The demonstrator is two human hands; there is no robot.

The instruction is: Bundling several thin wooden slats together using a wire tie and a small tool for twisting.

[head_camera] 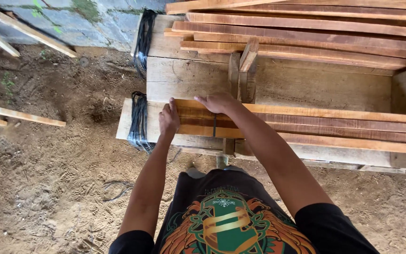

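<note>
Both hands grip the near end of a bundle of wood strips on the counter: left hand closed on the end, right hand pressing its top, keeping strips squared together.

Dirt floor, wood bench, daylight.

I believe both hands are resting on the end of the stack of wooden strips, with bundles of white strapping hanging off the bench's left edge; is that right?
Not quite: the head view shows the strapping bundles are black, not white. The rest holds: the left hand and right hand rest on the end of the stack of wooden strips, and the bundles hang off the bench's left edge.
</note>
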